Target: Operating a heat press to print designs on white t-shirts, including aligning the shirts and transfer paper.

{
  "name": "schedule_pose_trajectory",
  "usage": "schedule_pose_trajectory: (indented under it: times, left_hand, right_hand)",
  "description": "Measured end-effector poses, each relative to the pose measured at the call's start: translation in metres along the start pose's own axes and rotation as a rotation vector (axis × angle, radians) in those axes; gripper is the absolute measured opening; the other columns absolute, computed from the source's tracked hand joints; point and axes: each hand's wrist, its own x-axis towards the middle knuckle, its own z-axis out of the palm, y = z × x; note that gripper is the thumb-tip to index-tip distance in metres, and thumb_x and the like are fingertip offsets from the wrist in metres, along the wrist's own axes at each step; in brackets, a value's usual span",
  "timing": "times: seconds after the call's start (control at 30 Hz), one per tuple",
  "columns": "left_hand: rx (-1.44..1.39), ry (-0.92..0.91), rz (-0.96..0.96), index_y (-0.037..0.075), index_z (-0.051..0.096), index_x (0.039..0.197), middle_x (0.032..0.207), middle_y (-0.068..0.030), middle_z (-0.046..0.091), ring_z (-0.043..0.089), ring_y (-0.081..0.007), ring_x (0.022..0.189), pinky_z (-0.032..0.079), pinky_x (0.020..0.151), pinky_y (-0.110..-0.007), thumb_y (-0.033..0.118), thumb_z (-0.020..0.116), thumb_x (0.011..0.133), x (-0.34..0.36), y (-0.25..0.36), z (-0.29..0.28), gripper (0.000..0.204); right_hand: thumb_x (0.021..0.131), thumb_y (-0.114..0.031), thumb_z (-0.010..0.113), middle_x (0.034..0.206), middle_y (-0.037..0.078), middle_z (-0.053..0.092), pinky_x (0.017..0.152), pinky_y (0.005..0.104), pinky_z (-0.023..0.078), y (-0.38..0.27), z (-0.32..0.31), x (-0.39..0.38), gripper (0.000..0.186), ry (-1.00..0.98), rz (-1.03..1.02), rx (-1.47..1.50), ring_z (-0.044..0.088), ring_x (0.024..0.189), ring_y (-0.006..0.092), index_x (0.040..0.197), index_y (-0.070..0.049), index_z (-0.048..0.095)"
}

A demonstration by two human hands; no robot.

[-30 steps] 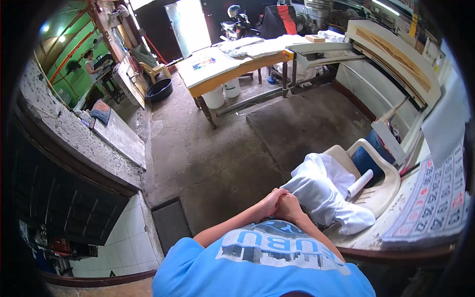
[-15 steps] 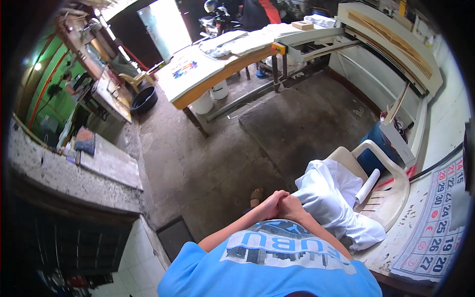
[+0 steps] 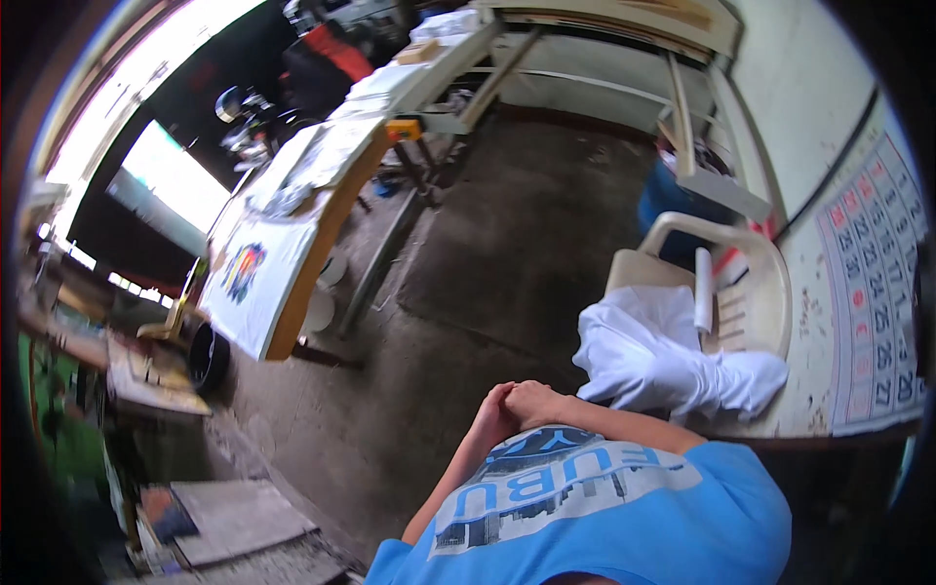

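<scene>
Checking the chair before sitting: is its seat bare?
No, a heap of white cloth lies on the plastic chair.

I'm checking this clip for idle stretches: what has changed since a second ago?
Only the view swung; nothing was taken or let go. The left hand and right hand stay clasped over the blue shirt. The white cloth still lies on the plastic chair.

Daylight glare from doorway [image 3: 166,185] upper left, dim interior, motion blur, strong fisheye bending, dark rim
</scene>
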Motion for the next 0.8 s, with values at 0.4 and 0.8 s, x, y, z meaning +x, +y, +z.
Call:
schedule_pose_trajectory:
  times: [0.4,0.8]
  left_hand:
    - [0.06,0.093,-0.113,0.001,0.055,0.1,0.104,-0.0111,0.058,0.052,-0.0245,0.1,0.036,0.092,-0.037,0.028,0.045,0.085,0.087,0.094,-0.01,0.032]
    - [0.117,0.258,-0.103,0.006,0.055,0.096,0.103,-0.0083,0.055,0.048,-0.0213,0.1,0.038,0.088,-0.038,0.027,0.05,0.083,0.232,0.245,0.069,0.026]
  right_hand:
    - [0.059,-0.019,0.065,0.08,0.021,0.062,0.074,0.0407,0.049,0.072,-0.041,0.081,0.028,-0.01,0.2,0.11,0.061,0.08,0.0337,0.074,0.004,0.063]
    - [0.062,-0.017,0.064,0.081,0.02,0.061,0.071,0.0396,0.048,0.224,-0.169,0.169,0.025,0.116,0.16,0.22,0.06,0.079,0.0325,0.078,0.001,0.061]
